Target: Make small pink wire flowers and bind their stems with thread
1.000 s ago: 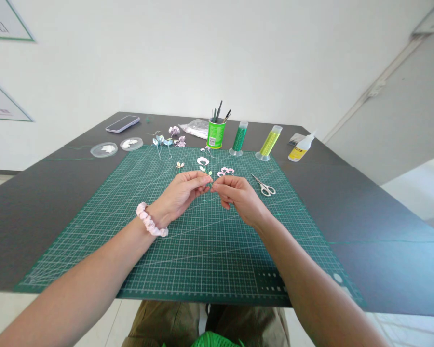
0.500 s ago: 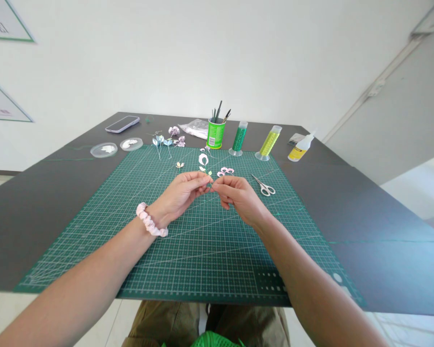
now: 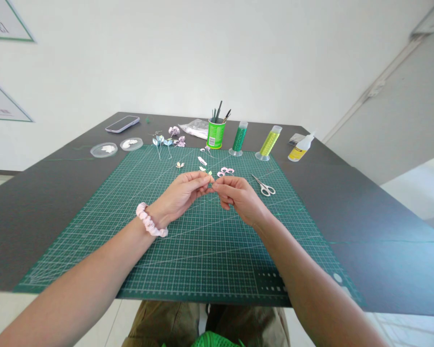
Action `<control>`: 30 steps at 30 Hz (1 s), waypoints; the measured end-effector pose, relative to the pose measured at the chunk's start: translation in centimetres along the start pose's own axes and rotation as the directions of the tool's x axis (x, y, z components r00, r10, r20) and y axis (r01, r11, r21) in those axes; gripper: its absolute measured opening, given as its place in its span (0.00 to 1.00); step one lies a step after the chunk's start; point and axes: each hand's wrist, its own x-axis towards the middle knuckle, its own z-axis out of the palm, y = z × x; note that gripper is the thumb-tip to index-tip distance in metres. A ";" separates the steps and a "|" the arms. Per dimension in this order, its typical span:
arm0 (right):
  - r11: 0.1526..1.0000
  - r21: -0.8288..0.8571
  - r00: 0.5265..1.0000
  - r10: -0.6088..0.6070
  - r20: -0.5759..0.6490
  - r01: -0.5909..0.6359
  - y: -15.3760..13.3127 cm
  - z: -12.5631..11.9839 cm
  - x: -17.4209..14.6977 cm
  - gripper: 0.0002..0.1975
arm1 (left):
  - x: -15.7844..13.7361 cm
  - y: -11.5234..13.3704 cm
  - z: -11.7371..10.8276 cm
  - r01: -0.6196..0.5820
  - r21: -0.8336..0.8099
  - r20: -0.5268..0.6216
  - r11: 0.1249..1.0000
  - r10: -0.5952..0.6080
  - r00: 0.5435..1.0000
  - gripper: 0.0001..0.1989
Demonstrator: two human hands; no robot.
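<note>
My left hand (image 3: 183, 193), with a pink scrunchie (image 3: 150, 221) on its wrist, is closed in a pinch over the cutting mat. The fingertips of my right hand (image 3: 238, 197) are pinched together right beside it. Between them they hold a thin flower stem, mostly hidden by the fingers. Above the fingers shows a pale pink-white petal (image 3: 202, 160), seen nearly edge-on, with small yellow-green leaves (image 3: 210, 173) below it. Just beyond my right hand lie pink looped petals (image 3: 225, 171). A small cream leaf piece (image 3: 180, 165) is on the mat to the left.
White-handled scissors (image 3: 266, 187) lie right on the green mat (image 3: 202, 260). Behind stand a green can of tools (image 3: 216, 134), two thread spools (image 3: 239, 139) and a glue bottle (image 3: 301, 148). Blue flowers (image 3: 159, 140), two shallow dishes (image 3: 104, 150) and a phone (image 3: 123, 124) are left.
The petal above my fingers has turned from a broad ring-like face to a narrow, edge-on strip. Both hands stay in nearly the same place, still pinching.
</note>
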 end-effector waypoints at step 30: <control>0.997 0.075 0.998 0.019 0.056 -0.023 0.2 -0.2 0.1 0.11 | -0.1 0.2 0.1 0.042 -0.037 0.042 0.998 -0.041 0.998 0.10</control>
